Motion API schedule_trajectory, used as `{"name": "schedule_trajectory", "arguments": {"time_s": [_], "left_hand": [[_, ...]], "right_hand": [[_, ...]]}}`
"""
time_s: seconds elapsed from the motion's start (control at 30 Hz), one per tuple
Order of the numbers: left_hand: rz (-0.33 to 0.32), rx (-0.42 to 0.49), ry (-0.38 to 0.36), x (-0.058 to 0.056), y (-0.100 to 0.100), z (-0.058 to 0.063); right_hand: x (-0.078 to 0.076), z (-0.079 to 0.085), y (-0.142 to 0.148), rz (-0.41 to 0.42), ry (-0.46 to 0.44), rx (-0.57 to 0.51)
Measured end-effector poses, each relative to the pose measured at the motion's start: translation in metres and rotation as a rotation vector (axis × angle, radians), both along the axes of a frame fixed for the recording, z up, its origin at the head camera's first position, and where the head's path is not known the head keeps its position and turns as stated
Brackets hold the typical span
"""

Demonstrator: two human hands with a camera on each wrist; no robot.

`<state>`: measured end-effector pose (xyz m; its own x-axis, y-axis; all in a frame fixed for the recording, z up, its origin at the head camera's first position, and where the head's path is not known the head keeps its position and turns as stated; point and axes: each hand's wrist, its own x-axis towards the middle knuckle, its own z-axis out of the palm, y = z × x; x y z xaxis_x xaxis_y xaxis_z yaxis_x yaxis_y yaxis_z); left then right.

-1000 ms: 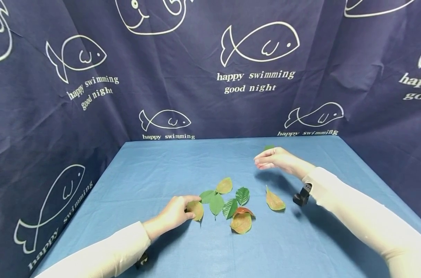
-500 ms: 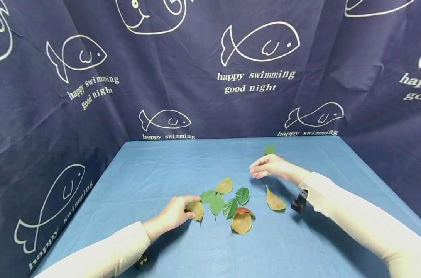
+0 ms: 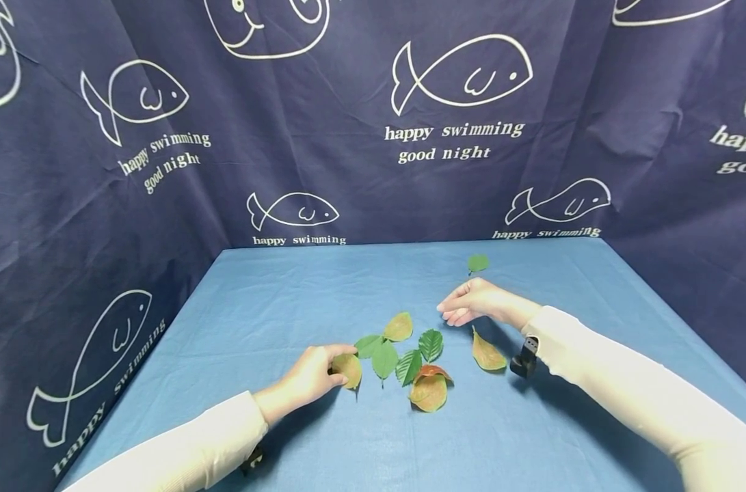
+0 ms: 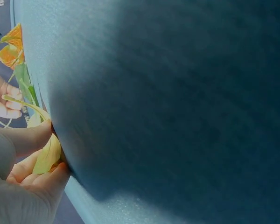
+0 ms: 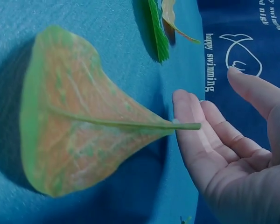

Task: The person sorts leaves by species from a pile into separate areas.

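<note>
Running depthwise, pinched yellow leaf (image 3: 349, 370), stem (image 3: 357, 394) nearward

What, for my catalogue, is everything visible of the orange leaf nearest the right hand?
The orange leaf looks thin, with green patches, veins, a green broad edge and a midrib running into a stem. It lies on the blue cloth, stem pointing away from the person; the right hand hovers without apparent contact.

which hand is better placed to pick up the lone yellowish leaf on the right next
Probably the right hand: it looks empty and hovers close to the lone leaf, while the left hand is farther off and pinches the other yellowish leaf.
</note>
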<state>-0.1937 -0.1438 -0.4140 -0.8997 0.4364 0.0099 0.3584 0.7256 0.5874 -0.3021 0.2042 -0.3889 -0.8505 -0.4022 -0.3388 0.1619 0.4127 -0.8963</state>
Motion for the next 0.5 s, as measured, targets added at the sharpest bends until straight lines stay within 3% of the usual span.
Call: {"name": "schedule_trajectory", "arguments": {"time_s": [0.27,0.5], "left_hand": [[0.004,-0.007,0.016,0.001,0.0,-0.002],[-0.001,0.001,0.017,0.0,-0.001,-0.003]], "right_hand": [[0.005,-0.004,-0.007,-0.019,-0.064,0.029],[0.007,-0.007,-0.012,-0.021,-0.064,0.04]]}}
